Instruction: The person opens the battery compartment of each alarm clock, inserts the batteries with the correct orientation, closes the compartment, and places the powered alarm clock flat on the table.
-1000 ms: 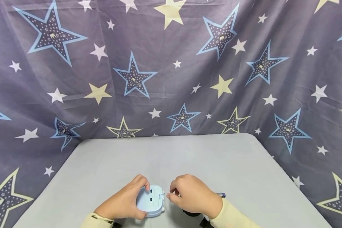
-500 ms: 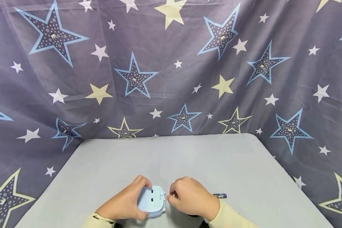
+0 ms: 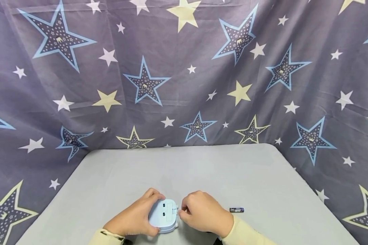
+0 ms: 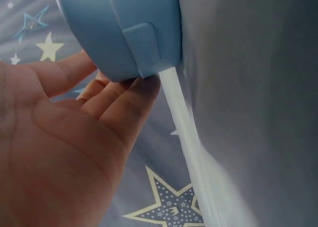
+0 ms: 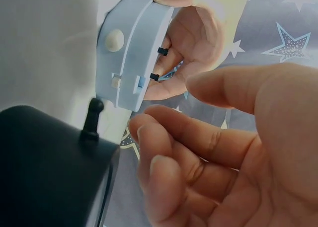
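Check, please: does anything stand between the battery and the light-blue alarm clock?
Yes, the right hand sits between the battery and the alarm clock in the head view; the battery cover also looks closed.

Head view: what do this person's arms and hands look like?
The left sleeve and right sleeve are pale yellow; the left cuff has dark marks. The left hand and right hand wear no gloves. A small black piece shows at each wrist, too hidden to identify.
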The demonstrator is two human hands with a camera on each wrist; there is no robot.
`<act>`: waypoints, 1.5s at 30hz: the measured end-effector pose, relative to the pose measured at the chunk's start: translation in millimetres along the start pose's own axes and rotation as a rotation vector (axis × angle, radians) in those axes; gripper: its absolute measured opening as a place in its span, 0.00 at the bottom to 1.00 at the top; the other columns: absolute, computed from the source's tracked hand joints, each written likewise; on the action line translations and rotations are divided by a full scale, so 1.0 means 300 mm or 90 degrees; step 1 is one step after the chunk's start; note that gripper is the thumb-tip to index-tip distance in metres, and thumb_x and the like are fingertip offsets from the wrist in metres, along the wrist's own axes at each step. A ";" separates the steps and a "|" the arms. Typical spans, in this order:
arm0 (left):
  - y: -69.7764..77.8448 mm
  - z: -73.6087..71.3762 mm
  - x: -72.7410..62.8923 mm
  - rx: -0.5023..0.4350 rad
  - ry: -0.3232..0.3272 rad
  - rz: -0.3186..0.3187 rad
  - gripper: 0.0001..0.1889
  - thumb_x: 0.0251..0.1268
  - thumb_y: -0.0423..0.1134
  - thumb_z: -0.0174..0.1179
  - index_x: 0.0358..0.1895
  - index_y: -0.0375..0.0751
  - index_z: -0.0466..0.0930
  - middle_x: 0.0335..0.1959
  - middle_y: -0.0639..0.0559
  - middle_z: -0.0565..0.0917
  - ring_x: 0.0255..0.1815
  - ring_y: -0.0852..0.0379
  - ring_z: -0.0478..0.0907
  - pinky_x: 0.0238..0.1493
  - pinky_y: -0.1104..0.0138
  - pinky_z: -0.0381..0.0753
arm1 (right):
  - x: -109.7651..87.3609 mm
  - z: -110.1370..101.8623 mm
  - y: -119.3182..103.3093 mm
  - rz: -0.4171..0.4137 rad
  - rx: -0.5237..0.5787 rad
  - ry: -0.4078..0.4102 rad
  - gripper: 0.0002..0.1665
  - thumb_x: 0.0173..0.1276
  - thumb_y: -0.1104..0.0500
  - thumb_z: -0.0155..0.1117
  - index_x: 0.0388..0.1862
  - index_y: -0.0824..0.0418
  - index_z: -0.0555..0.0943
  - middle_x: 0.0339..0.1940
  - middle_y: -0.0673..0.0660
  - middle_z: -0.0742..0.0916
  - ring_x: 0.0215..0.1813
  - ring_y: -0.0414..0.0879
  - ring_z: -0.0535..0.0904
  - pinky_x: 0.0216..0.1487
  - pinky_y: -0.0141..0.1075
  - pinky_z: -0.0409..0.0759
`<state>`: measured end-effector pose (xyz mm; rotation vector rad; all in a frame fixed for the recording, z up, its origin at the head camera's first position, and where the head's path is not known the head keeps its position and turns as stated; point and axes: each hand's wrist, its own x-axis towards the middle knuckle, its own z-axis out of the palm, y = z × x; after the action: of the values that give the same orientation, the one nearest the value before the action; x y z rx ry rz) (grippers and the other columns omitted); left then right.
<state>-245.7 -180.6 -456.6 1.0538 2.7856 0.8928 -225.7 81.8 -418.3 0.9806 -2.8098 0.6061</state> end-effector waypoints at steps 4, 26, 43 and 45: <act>-0.003 -0.001 -0.006 -0.004 -0.005 -0.012 0.45 0.34 0.41 0.79 0.66 0.40 0.74 0.59 0.58 0.71 0.52 0.63 0.74 0.54 0.70 0.77 | 0.005 0.010 -0.007 0.008 0.007 0.003 0.12 0.64 0.53 0.67 0.20 0.47 0.82 0.17 0.37 0.75 0.20 0.31 0.69 0.22 0.27 0.68; -0.001 -0.001 -0.003 0.002 0.018 0.011 0.43 0.31 0.40 0.78 0.62 0.40 0.75 0.57 0.56 0.72 0.51 0.63 0.75 0.54 0.70 0.77 | 0.031 0.043 -0.015 0.037 0.058 0.027 0.10 0.66 0.54 0.66 0.23 0.50 0.85 0.18 0.38 0.77 0.20 0.31 0.70 0.20 0.26 0.70; 0.001 0.018 -0.005 -0.024 0.009 0.021 0.42 0.33 0.41 0.79 0.62 0.41 0.75 0.57 0.57 0.71 0.50 0.64 0.75 0.52 0.70 0.79 | 0.019 0.075 -0.028 0.015 0.068 0.043 0.11 0.62 0.57 0.67 0.19 0.50 0.82 0.15 0.37 0.74 0.18 0.30 0.65 0.19 0.25 0.65; 0.001 0.014 -0.005 -0.022 0.009 0.020 0.42 0.33 0.41 0.79 0.62 0.41 0.75 0.57 0.58 0.71 0.50 0.65 0.75 0.51 0.71 0.79 | 0.025 0.079 -0.030 0.010 0.065 0.053 0.12 0.61 0.57 0.66 0.18 0.49 0.80 0.14 0.37 0.72 0.17 0.30 0.64 0.17 0.25 0.63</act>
<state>-243.5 -179.2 -460.2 1.0937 2.7615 0.9531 -225.3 61.6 -435.2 0.9284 -2.7405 0.7793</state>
